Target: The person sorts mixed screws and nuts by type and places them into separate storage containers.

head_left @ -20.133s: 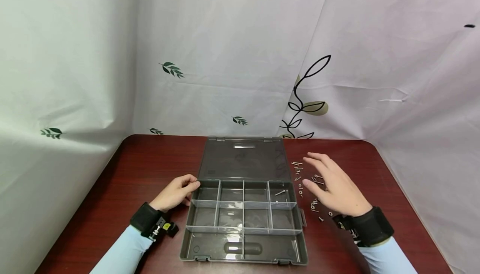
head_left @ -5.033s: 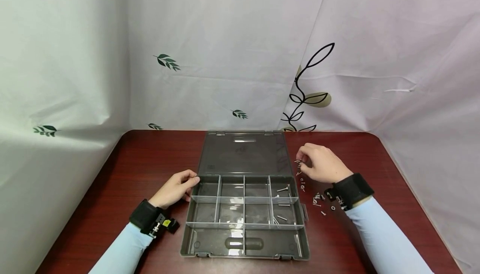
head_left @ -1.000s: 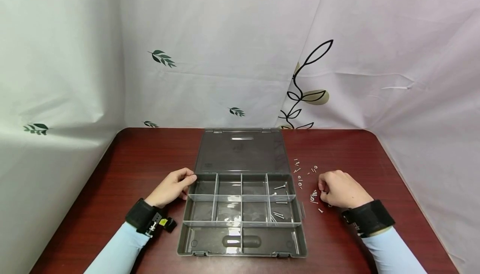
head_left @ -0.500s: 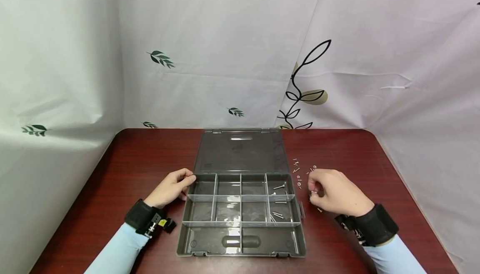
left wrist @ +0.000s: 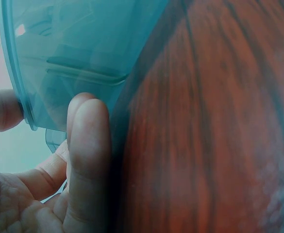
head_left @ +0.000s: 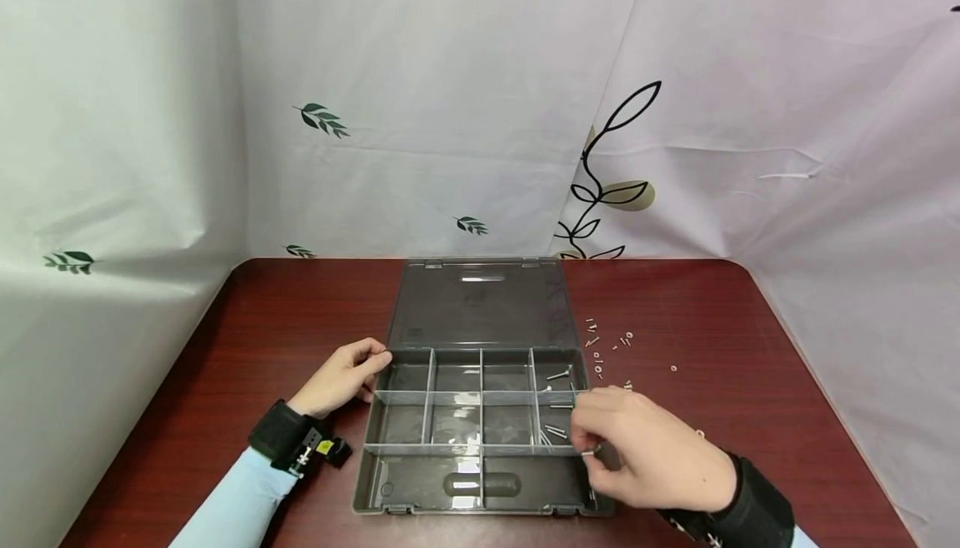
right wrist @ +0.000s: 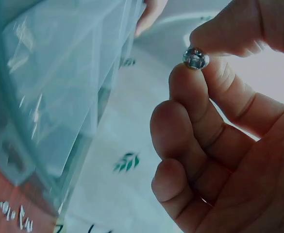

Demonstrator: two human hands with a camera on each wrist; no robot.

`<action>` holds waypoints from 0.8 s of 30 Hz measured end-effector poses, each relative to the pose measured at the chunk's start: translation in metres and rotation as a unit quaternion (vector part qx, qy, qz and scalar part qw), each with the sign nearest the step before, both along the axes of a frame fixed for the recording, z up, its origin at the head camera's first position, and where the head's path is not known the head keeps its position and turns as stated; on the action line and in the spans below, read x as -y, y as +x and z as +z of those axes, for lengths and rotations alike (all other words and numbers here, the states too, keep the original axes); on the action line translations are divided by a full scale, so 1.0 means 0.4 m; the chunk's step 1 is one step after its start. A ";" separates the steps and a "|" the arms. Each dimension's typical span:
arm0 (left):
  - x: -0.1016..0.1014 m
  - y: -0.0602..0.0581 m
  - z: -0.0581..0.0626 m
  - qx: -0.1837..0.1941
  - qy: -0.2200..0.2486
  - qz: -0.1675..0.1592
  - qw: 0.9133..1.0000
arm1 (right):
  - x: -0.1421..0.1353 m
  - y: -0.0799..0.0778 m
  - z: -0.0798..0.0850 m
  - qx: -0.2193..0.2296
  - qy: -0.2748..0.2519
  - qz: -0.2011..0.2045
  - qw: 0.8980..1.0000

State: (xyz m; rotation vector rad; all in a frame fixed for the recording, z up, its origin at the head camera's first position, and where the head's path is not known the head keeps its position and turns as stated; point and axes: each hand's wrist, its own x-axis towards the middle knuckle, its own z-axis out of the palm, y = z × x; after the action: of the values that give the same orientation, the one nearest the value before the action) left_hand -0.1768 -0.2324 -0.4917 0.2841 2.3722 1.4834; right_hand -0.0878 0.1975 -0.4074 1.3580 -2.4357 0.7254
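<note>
A smoky, see-through compartment box (head_left: 416,481) lies open on the table. My left hand (head_left: 341,377) holds its left side near the rear corner, thumb at the rim and fingers against the outer wall (left wrist: 59,77). My right hand (head_left: 648,452) is over the box's front right edge. Thumb and index finger pinch a small silver screw (right wrist: 196,58), whose rounded head with a cross recess shows in the right wrist view. Several long screws (head_left: 556,431) lie in the right compartment of the middle row. More screws (head_left: 559,375) are in the rear right compartment.
Loose screws and small rings (head_left: 592,340) are strewn right of the box, with one ring (head_left: 673,368) farther right. The box lid (head_left: 483,306) lies folded back toward the patterned curtain (head_left: 450,115). Part of the loose hardware is hidden behind my right hand.
My right hand has left the loose hardware and moved left and forward to the box edge, carrying the screw. Over twenty seconds, screws have appeared in the middle right compartment. The left hand stays put.
</note>
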 end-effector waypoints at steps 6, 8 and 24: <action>0.003 0.001 -0.003 0.004 0.002 -0.003 1.000 | 0.014 0.027 0.003 0.011 0.034 0.024 0.999; 0.003 0.001 -0.002 0.004 0.003 -0.004 1.000 | 0.008 0.031 0.006 0.023 0.055 0.017 0.998; 0.000 -0.001 0.000 0.000 -0.001 -0.002 1.000 | -0.149 -0.119 -0.045 0.023 0.073 -0.163 0.984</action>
State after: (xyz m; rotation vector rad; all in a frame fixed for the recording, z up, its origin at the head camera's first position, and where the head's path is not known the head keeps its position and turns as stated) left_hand -0.1770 -0.2326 -0.4918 0.2896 2.3714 1.4793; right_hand -0.1353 0.2570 -0.4255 0.9585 -2.7013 0.5087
